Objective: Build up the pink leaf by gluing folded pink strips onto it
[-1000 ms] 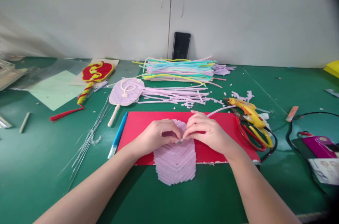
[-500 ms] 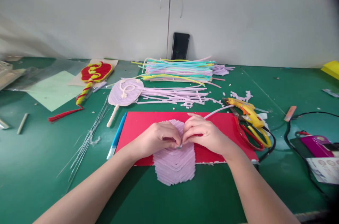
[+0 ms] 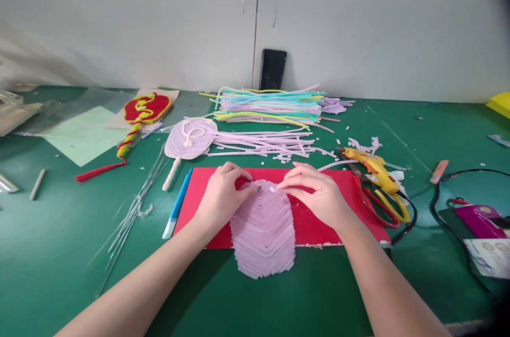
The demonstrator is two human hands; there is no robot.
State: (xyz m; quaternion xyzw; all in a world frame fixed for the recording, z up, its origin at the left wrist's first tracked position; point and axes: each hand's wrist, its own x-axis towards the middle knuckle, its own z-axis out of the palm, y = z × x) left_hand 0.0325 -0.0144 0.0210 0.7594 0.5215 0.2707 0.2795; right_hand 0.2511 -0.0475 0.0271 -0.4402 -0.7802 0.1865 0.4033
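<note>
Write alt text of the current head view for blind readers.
A person's left hand and right hand work at the far end of a lilac strip-covered panel, partly on a red board. Behind lie a lilac hand fan and a bundle of multicoloured chenille stems; a yellow glue gun is at right.

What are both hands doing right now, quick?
Left hand: thumb over the lilac oval; whether it grips cannot be told.
Right hand: closed, pinching a pale lilac strip.

The glue gun, scissors and coloured pipe cleaners on the green worktop suggest a craft workshop.
</note>
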